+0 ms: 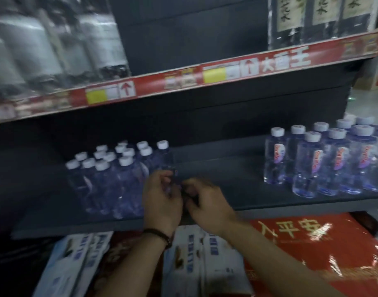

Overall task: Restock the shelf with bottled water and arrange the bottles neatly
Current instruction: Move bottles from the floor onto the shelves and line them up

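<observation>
- As far as showed through the motion blur, gripped with the left hand (162, 200) the lower body of a clear plastic water bottle with a white cap (165, 159), fingers curled round it.
- Wore a dark cord bracelet (160, 233) on that wrist.
- Had the right hand (207, 202) just beside the left and touching it, fingers curled; could not tell whether anything sat inside them.
- Found the gripped bottle upright at the right end of a cluster of like white-capped bottles (111, 172), on the left part of the dark grey shelf board (216, 168), near its front edge.
- Saw a second group of clear white-capped bottles with pink-and-white labels (325, 159) upright on the right part of the same board, well apart from the cluster.
- Above, noted a red price strip with yellow and white tags (183, 80) along the upper shelf's edge, with blurred shrink-wrapped packs of large bottles (44, 46) at left and dark bottles with pale labels (321, 16) at right.
- Below the board, saw white-and-blue cartons (194, 260) and a shiny red pack with gold characters (312, 243).
</observation>
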Available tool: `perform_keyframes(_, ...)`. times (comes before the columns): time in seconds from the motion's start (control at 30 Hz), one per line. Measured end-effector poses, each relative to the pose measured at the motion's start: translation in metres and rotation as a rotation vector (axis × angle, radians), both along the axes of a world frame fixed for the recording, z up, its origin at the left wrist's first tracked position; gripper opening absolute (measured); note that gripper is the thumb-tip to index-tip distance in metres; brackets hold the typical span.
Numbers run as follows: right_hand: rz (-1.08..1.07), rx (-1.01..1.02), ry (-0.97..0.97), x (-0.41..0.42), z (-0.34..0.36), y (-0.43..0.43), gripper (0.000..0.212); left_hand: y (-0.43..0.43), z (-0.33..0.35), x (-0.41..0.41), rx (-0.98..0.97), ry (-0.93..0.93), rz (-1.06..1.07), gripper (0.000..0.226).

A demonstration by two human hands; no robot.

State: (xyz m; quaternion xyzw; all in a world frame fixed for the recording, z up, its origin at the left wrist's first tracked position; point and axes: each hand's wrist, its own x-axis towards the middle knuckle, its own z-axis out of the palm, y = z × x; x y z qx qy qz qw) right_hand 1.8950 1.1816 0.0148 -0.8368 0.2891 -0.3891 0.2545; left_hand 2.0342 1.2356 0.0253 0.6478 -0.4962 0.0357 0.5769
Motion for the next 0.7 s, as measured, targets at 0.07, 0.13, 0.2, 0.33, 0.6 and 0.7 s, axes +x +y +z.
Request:
perform_keyframes(0.07,0.053,0.019,-0.047,0.033,0.003,0.013,0.029,0.018,0.001,0.031,-0.026,-0.006,0.131,0.035)
perform_keyframes(0.13,0.079,0.071,-0.077,0.06,0.001,0.024,0.032,0.036,-0.001,0.056,0.001,0.004,0.222,0.039)
perform_keyframes(0.2,0.094,0.123,-0.1,0.08,-0.001,0.03,0.037,0.048,-0.007,0.072,0.057,0.044,0.24,0.039)
perform_keyframes(0.33,0.193,0.256,-0.172,0.101,-0.001,0.038,0.042,0.058,-0.015,0.073,0.216,0.21,0.119,0.042)
perform_keyframes(0.6,0.229,0.364,-0.19,0.117,-0.018,0.028,0.064,0.054,-0.012,0.079,0.264,0.268,0.062,0.042)
perform_keyframes(0.7,0.208,0.272,-0.091,0.108,-0.022,0.018,0.073,0.053,-0.012,0.085,0.259,0.297,0.026,0.043)
